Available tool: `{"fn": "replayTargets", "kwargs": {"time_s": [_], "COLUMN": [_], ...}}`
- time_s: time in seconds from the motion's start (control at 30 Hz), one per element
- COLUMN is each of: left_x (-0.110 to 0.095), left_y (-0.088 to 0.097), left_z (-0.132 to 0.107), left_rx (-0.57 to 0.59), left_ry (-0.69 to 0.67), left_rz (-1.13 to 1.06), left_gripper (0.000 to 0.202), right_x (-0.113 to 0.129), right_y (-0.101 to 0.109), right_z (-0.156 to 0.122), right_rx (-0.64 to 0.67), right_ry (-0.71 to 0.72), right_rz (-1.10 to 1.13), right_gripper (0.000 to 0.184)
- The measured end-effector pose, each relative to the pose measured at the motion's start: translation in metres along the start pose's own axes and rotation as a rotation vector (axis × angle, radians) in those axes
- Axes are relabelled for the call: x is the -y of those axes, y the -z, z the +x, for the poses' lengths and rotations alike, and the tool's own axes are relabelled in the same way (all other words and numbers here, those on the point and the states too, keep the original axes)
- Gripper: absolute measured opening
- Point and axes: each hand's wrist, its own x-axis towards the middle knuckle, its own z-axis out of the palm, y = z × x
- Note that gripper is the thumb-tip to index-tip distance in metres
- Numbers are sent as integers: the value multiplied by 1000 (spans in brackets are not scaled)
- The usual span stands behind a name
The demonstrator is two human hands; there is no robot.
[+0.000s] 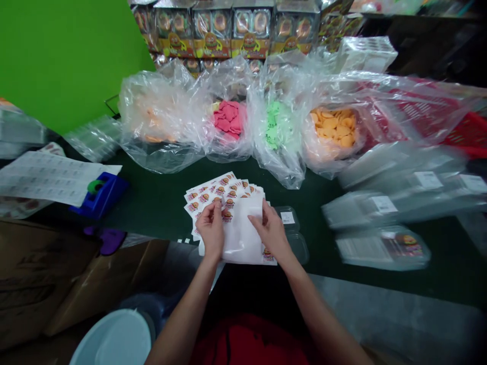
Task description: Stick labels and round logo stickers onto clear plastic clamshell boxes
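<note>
My left hand (211,229) pinches the left edge of a sticker sheet (242,235), whose white, mostly blank face is turned up. Fingers of my right hand (272,231) are closed on the sheet's right edge. Beneath and behind it, several more sheets with small burger stickers (203,196) lie fanned out on the dark green table (152,203). Just right of my right hand sits an open clear plastic box (299,246) with a white label, partly hidden by the hand.
Plastic bags of pink pieces (229,120), green pieces (272,121) and orange discs (335,126) stand at the back. Clear boxes (380,248) are stacked right, blurred. A blue tape dispenser (101,195) and purple scissors (110,239) lie left. Below is a pale bucket (117,339).
</note>
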Motion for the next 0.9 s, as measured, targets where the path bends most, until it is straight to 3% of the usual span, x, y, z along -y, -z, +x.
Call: {"fn": "replayTargets", "kwargs": {"time_s": [0.1,0.2,0.27,0.4,0.53,0.7,0.77,0.9], "left_x": [-10,-16,-19,-36,-68,-94,-98,-100], "left_y": [6,7,6,4,-1,-16,-22,-35], "left_z": [-22,-49,-65,-79,-69,-60,-63,-74], "left_rx": [89,302,451,600,667,971,961,756], "left_ry": [-325,-615,-688,-690,-607,-542,-541,-553], "left_rz": [195,332,370,413,474,516,506,430], "left_gripper": [18,18,23,28,36,9,11,9], "right_x": [25,39,37,25,23,32,29,7], "right_y": [19,25,24,35,61,83,89,109], "right_z": [-19,-36,-42,-47,-55,-65,-69,-75], "right_rx": [-66,32,58,29,173,250,226,15], "right_ry": [58,-127,-277,-340,-207,-6,-23,-122], "right_rz": [-56,230,447,577,458,290,295,409], "right_gripper": [35,29,32,26,17,9,11,23]}}
